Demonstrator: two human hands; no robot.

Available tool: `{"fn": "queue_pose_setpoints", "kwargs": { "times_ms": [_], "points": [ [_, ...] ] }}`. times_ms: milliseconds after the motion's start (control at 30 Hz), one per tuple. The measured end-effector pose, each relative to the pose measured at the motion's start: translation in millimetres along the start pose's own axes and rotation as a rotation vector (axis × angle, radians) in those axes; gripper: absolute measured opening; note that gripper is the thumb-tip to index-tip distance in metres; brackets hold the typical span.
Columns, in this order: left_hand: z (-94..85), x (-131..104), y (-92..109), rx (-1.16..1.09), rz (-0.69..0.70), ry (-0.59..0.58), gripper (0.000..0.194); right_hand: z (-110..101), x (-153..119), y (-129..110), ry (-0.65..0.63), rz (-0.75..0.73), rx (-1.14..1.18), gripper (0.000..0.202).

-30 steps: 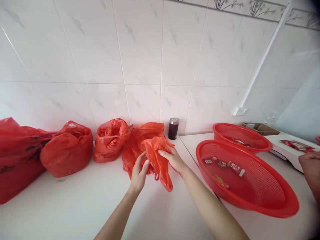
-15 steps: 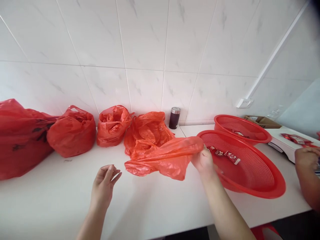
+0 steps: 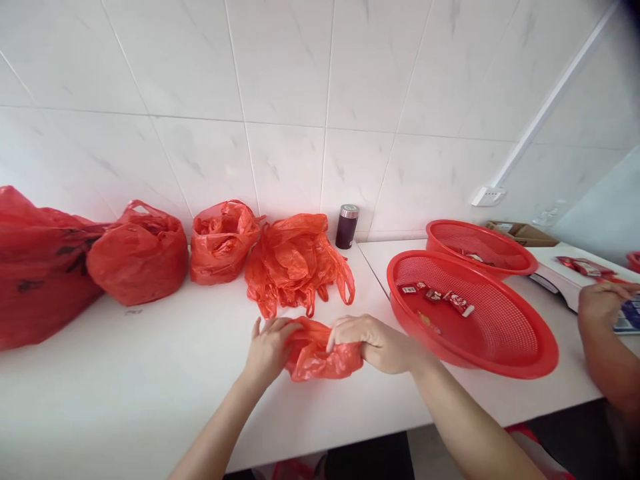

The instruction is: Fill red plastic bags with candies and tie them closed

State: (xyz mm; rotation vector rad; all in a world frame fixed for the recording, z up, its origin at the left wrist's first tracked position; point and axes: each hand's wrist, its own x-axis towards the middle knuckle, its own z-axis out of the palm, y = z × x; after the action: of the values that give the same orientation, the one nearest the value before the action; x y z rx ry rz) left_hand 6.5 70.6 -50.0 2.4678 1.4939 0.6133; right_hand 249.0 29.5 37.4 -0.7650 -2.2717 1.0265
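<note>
A thin red plastic bag (image 3: 320, 365) is bunched between my two hands, just above the white table (image 3: 160, 380). My left hand (image 3: 273, 347) grips its left side, the fingertips partly hidden in the film. On the other side my right hand (image 3: 373, 339) is closed on the bag with bent fingers. Just behind them lies a loose pile of red plastic bags (image 3: 297, 263), handles hanging toward me. To the right stands a red perforated basket (image 3: 515, 333) with several small wrapped snacks (image 3: 457, 303) in it.
Filled red bags (image 3: 137, 260) line the wall at the left. A dark tumbler (image 3: 347, 227) stands behind the pile. A second red basket (image 3: 520, 261), a cardboard box (image 3: 530, 235) and a white scale (image 3: 560, 283) are at the right, near another person's hand (image 3: 603, 307).
My right hand has brought the bag left and down, away from the pile. My left hand has moved right and taken hold of it. The bag is now bunched rather than stretched out.
</note>
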Motion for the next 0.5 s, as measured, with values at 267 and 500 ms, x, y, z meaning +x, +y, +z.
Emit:
{"fn": "queue_pose_setpoints", "kwargs": {
  "times_ms": [267, 500],
  "points": [
    [-39.2, -10.8, -20.7, -0.628, -0.368, -0.105, 0.048, -46.3, -58.3, -12.8, 0.362, 0.325, -0.367, 0.026],
    [-35.6, -18.6, 25.3, -1.378, -0.455, -0.335, 0.022, 6.7, -9.0, -25.5, 0.089, 0.209, -0.572, 0.021]
  ]
}}
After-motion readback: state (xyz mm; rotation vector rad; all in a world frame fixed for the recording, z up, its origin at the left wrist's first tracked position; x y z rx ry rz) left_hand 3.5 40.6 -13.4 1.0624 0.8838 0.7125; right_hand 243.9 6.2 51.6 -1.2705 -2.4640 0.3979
